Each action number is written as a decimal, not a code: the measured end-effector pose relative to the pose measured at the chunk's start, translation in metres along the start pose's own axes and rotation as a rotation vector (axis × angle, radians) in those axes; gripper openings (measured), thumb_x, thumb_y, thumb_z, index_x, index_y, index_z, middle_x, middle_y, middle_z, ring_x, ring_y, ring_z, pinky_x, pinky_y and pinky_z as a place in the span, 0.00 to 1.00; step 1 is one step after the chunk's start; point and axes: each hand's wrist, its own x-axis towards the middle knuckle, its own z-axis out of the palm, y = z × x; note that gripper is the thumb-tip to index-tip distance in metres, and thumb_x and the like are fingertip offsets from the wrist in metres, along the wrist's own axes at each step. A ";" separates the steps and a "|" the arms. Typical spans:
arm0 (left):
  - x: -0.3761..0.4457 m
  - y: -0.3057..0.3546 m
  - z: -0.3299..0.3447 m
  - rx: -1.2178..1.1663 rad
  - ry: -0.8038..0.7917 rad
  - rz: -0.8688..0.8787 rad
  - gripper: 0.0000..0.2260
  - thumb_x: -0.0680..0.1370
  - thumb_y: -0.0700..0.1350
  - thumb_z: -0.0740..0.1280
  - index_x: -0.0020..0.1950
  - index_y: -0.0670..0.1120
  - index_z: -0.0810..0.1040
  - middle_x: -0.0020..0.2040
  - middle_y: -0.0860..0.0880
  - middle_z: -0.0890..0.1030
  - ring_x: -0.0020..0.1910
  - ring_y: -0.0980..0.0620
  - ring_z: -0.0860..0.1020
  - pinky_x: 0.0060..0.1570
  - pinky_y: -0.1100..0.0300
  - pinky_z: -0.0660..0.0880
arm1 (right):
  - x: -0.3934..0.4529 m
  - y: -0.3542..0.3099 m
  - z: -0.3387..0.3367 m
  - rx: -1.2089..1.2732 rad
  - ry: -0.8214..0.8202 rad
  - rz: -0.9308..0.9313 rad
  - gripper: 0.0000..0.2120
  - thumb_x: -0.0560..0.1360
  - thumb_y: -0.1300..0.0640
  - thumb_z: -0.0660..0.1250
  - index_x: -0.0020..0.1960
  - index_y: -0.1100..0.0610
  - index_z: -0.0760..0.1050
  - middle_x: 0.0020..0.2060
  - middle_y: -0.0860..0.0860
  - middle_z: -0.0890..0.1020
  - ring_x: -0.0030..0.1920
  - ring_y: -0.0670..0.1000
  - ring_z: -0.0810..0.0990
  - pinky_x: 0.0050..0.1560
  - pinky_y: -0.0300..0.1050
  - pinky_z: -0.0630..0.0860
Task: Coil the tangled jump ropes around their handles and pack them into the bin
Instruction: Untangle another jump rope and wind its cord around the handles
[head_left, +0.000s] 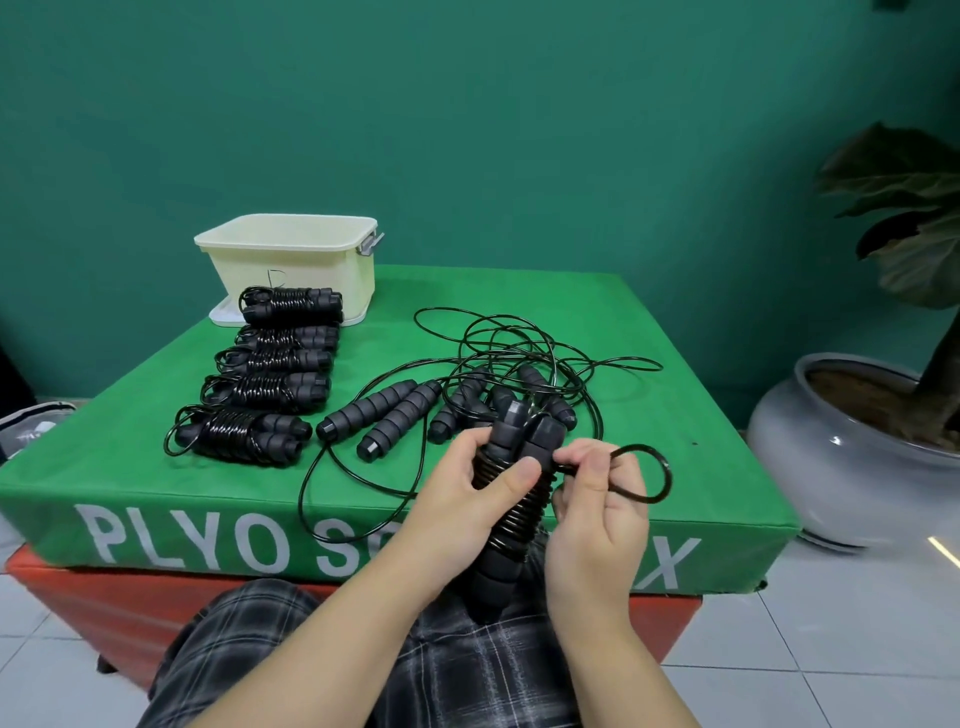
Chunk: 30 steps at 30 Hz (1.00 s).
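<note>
My left hand (467, 483) grips a pair of black foam jump-rope handles (511, 519) held together, with black cord coiled tightly round their middle. My right hand (597, 493) pinches the free end of that cord, which forms a loop (660, 470) to the right. Beyond my hands a tangle of loose ropes (519, 358) and several bare handles (387, 415) lies on the green plyo box (701, 415). Several coiled ropes (260, 389) lie in a row at the left. A cream bin (296, 260) stands at the back left, and its inside is hidden.
A grey ceramic pot (810, 467) with a large-leaved plant stands on the tiled floor at the right. A green wall rises behind the box. The green box rests on an orange box (104, 613). My plaid-clad legs are below my hands.
</note>
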 end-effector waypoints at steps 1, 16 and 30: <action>0.001 0.000 0.001 0.002 -0.002 -0.008 0.22 0.66 0.56 0.72 0.58 0.50 0.74 0.52 0.51 0.83 0.52 0.55 0.80 0.56 0.59 0.75 | -0.001 -0.001 0.000 -0.023 -0.027 -0.039 0.10 0.77 0.46 0.57 0.41 0.45 0.74 0.37 0.44 0.77 0.35 0.43 0.72 0.40 0.39 0.69; -0.012 0.001 0.004 0.884 0.154 -0.324 0.29 0.67 0.73 0.56 0.54 0.51 0.69 0.51 0.47 0.76 0.57 0.46 0.69 0.57 0.49 0.70 | 0.005 -0.002 -0.031 -0.584 -0.699 0.215 0.31 0.83 0.59 0.52 0.71 0.40 0.34 0.54 0.41 0.67 0.50 0.30 0.68 0.51 0.21 0.63; -0.016 -0.015 0.017 1.169 0.216 0.410 0.16 0.78 0.53 0.53 0.58 0.46 0.72 0.55 0.49 0.76 0.52 0.49 0.78 0.50 0.55 0.76 | 0.013 0.013 -0.052 -0.755 -0.592 -0.192 0.25 0.82 0.48 0.54 0.73 0.42 0.45 0.46 0.41 0.73 0.47 0.38 0.69 0.49 0.30 0.66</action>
